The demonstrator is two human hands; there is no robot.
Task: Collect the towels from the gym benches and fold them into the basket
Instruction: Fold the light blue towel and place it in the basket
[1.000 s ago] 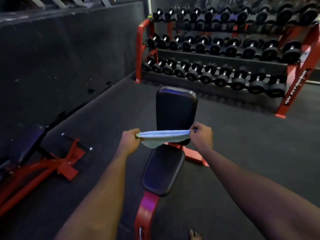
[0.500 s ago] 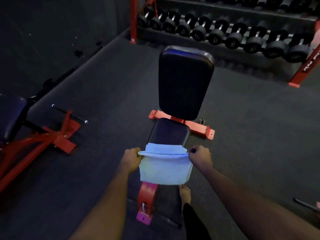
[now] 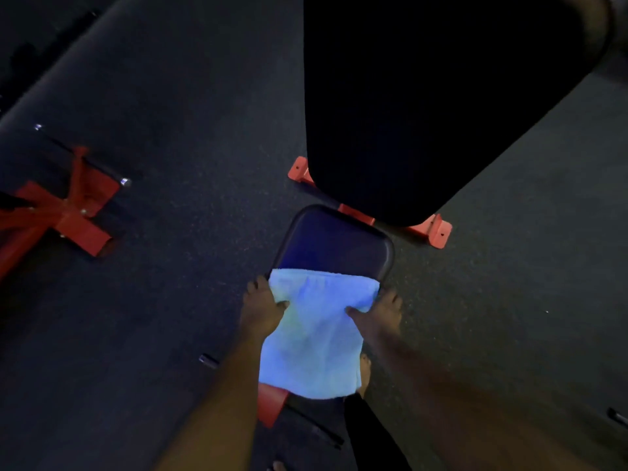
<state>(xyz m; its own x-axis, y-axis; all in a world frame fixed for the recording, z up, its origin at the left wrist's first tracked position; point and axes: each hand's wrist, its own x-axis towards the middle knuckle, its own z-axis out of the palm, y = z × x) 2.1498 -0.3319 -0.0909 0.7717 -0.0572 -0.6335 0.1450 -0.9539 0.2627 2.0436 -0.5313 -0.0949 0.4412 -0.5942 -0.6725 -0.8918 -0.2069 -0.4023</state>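
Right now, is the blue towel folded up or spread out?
Spread out: the towel lies open over the bench seat, its near end hanging off, pinned by the left hand and right hand.

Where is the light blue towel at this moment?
In the head view, low and centre, the light blue towel lies over the near end of the bench seat, between the left hand and right hand.

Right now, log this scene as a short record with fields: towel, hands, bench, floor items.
towel: light blue towel, laid over the near end of the seat pad, front part hanging past its edge
left hand: left hand pinching the towel's left edge
right hand: right hand pinching the towel's right edge
bench: black seat pad, raised black back pad, red base bracket
floor items: second red bench frame at left on dark floor
basket: not in view
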